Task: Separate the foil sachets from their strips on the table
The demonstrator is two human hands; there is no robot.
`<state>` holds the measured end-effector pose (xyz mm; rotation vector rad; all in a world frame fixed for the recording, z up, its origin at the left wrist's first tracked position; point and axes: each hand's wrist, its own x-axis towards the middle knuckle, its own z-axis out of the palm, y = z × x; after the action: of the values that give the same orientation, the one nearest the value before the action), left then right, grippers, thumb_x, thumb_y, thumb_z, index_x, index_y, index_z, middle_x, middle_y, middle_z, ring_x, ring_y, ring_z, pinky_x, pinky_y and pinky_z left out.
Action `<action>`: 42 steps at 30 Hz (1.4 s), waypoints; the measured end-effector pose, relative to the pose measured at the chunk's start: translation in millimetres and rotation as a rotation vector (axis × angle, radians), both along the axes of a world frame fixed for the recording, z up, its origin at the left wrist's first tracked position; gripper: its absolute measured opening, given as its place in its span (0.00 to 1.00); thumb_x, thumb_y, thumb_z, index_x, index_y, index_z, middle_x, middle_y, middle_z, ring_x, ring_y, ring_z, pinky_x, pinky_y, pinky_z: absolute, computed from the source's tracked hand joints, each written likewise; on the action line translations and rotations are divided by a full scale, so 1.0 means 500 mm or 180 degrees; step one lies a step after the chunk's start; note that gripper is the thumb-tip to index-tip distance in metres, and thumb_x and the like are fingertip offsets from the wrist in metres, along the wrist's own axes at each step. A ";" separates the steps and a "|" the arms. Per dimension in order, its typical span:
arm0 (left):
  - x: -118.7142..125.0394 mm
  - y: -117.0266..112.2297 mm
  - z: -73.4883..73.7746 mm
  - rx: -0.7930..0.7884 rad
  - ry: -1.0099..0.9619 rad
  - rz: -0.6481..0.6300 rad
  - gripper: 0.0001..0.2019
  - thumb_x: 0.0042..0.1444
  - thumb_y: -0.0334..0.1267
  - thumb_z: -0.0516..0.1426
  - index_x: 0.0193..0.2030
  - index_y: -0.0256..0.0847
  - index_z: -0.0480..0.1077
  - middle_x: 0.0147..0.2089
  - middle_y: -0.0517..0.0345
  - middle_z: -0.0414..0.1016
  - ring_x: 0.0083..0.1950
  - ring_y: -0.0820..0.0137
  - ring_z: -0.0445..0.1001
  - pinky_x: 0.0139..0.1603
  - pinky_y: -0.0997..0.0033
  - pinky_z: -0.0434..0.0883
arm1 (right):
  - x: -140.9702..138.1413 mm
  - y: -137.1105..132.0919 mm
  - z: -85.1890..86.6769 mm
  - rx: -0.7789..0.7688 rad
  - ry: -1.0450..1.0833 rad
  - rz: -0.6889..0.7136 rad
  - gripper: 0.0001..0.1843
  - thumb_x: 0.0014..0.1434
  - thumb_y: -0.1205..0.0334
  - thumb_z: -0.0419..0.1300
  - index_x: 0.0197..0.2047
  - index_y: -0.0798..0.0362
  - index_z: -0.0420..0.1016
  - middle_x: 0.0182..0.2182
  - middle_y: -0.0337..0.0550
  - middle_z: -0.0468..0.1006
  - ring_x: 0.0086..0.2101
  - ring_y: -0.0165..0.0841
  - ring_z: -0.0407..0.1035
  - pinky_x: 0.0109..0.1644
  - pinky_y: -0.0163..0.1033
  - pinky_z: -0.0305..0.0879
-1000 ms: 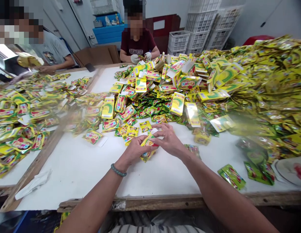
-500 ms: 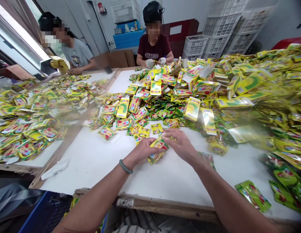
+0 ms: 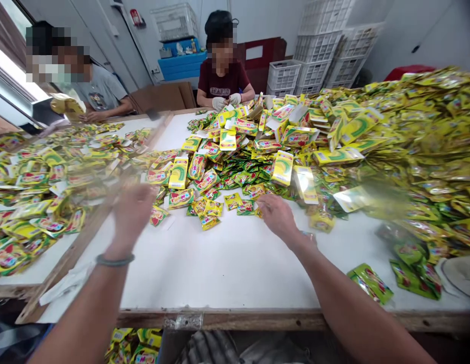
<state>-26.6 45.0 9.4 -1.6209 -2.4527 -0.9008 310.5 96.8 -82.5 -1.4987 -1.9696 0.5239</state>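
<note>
My left hand (image 3: 134, 210), smeared by motion, is over the wooden divider at the left, beside the piled packets; its fingers and anything in them cannot be made out. Near the middle of the white table (image 3: 197, 273), my right hand (image 3: 277, 216) has its fingers curled down onto a small yellow sachet (image 3: 259, 212), mostly hidden beneath them. Just left of those fingertips lie a green-and-red sachet (image 3: 245, 207) and a yellow sachet (image 3: 232, 201). More yellow sachets (image 3: 210, 221) lie loosely together further left. Behind them are yellow banana-picture boxes (image 3: 178, 172) with white flaps.
A large heap of yellow packets (image 3: 420, 131) covers the right side. Green packets (image 3: 370, 283) lie near the front right. Below the wooden table edge (image 3: 257, 319) are more yellow packets (image 3: 134, 344). Two co-workers sit across, one wearing a maroon shirt (image 3: 224, 83). White crates (image 3: 318, 50) stand behind.
The yellow box between my hands is gone from there. My left hand has swung away to the left; my right hand stays by the sachets. The whole view has shifted.
</note>
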 end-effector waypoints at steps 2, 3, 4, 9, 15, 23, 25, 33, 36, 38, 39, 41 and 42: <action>0.098 0.016 -0.054 -0.0110 -0.0335 -0.0664 0.10 0.56 0.39 0.55 0.38 0.40 0.76 0.40 0.54 0.81 0.40 0.64 0.77 0.44 0.67 0.70 | -0.009 -0.005 -0.009 0.0053 -0.0317 0.0357 0.13 0.62 0.63 0.54 0.46 0.50 0.79 0.52 0.47 0.77 0.55 0.44 0.64 0.55 0.51 0.58; 0.146 0.024 -0.076 -0.0168 -0.0434 -0.1026 0.10 0.57 0.38 0.54 0.37 0.40 0.76 0.41 0.54 0.81 0.41 0.64 0.77 0.44 0.67 0.70 | -0.013 -0.009 -0.012 0.0065 -0.0472 0.0568 0.13 0.62 0.62 0.56 0.48 0.48 0.78 0.54 0.46 0.76 0.57 0.46 0.61 0.56 0.54 0.55; 0.189 0.032 -0.094 -0.0278 -0.0497 -0.1354 0.10 0.57 0.37 0.53 0.38 0.41 0.77 0.41 0.54 0.81 0.43 0.63 0.77 0.45 0.67 0.70 | -0.016 -0.014 -0.012 0.0068 -0.0603 0.0778 0.13 0.63 0.62 0.56 0.48 0.46 0.78 0.55 0.45 0.75 0.59 0.47 0.59 0.57 0.56 0.52; 0.299 0.046 -0.144 -0.0999 -0.0121 -0.1813 0.09 0.57 0.35 0.54 0.40 0.41 0.75 0.39 0.50 0.79 0.43 0.59 0.76 0.44 0.64 0.68 | -0.022 -0.028 -0.002 -0.0217 -0.0537 0.1292 0.13 0.64 0.65 0.55 0.37 0.42 0.82 0.45 0.39 0.82 0.51 0.39 0.69 0.56 0.50 0.48; 0.322 0.024 -0.166 -0.1162 0.0034 -0.1514 0.16 0.55 0.49 0.59 0.42 0.38 0.72 0.41 0.44 0.75 0.45 0.54 0.73 0.45 0.60 0.67 | 0.019 -0.006 0.021 -0.0069 -0.0279 -0.0053 0.11 0.63 0.62 0.55 0.36 0.50 0.80 0.37 0.45 0.81 0.40 0.38 0.72 0.45 0.40 0.61; 0.335 0.018 -0.174 -0.0935 -0.1101 -0.1571 0.12 0.49 0.41 0.63 0.30 0.42 0.62 0.31 0.58 0.68 0.35 0.65 0.69 0.38 0.67 0.65 | 0.025 -0.010 0.020 -0.0703 -0.1211 -0.0323 0.14 0.51 0.56 0.68 0.38 0.56 0.77 0.41 0.57 0.78 0.42 0.45 0.71 0.38 0.40 0.61; 0.316 0.017 -0.174 -0.0812 -0.2088 -0.1601 0.13 0.49 0.43 0.62 0.30 0.42 0.60 0.25 0.65 0.64 0.28 0.70 0.66 0.33 0.70 0.63 | 0.020 -0.010 0.021 -0.0830 -0.0948 -0.0333 0.10 0.55 0.56 0.65 0.37 0.53 0.76 0.36 0.51 0.79 0.38 0.42 0.72 0.34 0.39 0.59; 0.293 0.002 -0.176 -0.0377 -0.4192 -0.0903 0.27 0.35 0.39 0.69 0.43 0.40 0.65 0.27 0.65 0.73 0.31 0.70 0.74 0.39 0.70 0.69 | 0.006 -0.012 0.034 -0.1463 0.1935 -0.0440 0.21 0.46 0.43 0.66 0.24 0.51 0.67 0.23 0.39 0.74 0.28 0.35 0.70 0.33 0.39 0.67; 0.312 -0.006 -0.167 -0.0211 -0.4766 -0.0870 0.26 0.33 0.38 0.71 0.40 0.40 0.66 0.34 0.60 0.77 0.34 0.71 0.75 0.38 0.71 0.70 | -0.023 -0.023 0.022 -0.1952 0.2974 -0.0304 0.26 0.35 0.41 0.71 0.25 0.52 0.67 0.25 0.38 0.74 0.28 0.32 0.70 0.34 0.39 0.70; 0.325 -0.011 -0.160 -0.0136 -0.5069 -0.0987 0.24 0.36 0.39 0.71 0.38 0.40 0.66 0.33 0.62 0.76 0.34 0.72 0.74 0.37 0.73 0.70 | -0.038 -0.031 0.010 -0.1915 0.3007 -0.0320 0.27 0.34 0.40 0.71 0.24 0.53 0.67 0.23 0.37 0.73 0.26 0.30 0.69 0.32 0.37 0.69; 0.330 -0.012 -0.158 -0.0116 -0.5141 -0.1029 0.23 0.37 0.39 0.71 0.37 0.40 0.66 0.32 0.63 0.76 0.34 0.73 0.74 0.37 0.73 0.70 | -0.043 -0.034 0.004 -0.1823 0.2868 -0.0353 0.27 0.35 0.39 0.70 0.23 0.53 0.67 0.21 0.36 0.71 0.25 0.30 0.67 0.30 0.36 0.68; 0.335 -0.012 -0.157 -0.0136 -0.5126 -0.0996 0.24 0.36 0.39 0.71 0.37 0.39 0.65 0.31 0.63 0.76 0.33 0.73 0.74 0.36 0.74 0.71 | -0.045 -0.038 -0.005 -0.1621 0.2446 -0.0354 0.26 0.40 0.39 0.68 0.22 0.52 0.66 0.18 0.35 0.69 0.22 0.29 0.63 0.26 0.35 0.63; 0.335 -0.010 -0.157 -0.0157 -0.5075 -0.0918 0.25 0.35 0.39 0.72 0.37 0.39 0.65 0.31 0.63 0.76 0.32 0.74 0.74 0.35 0.75 0.70 | -0.044 -0.039 -0.008 -0.1560 0.2236 -0.0299 0.25 0.42 0.39 0.67 0.21 0.52 0.66 0.17 0.35 0.68 0.22 0.29 0.62 0.25 0.34 0.60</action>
<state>140.7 39.9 -69.1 -1.4164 -2.8099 -3.0969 288.7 77.1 -86.3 -1.3941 -1.2626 1.3509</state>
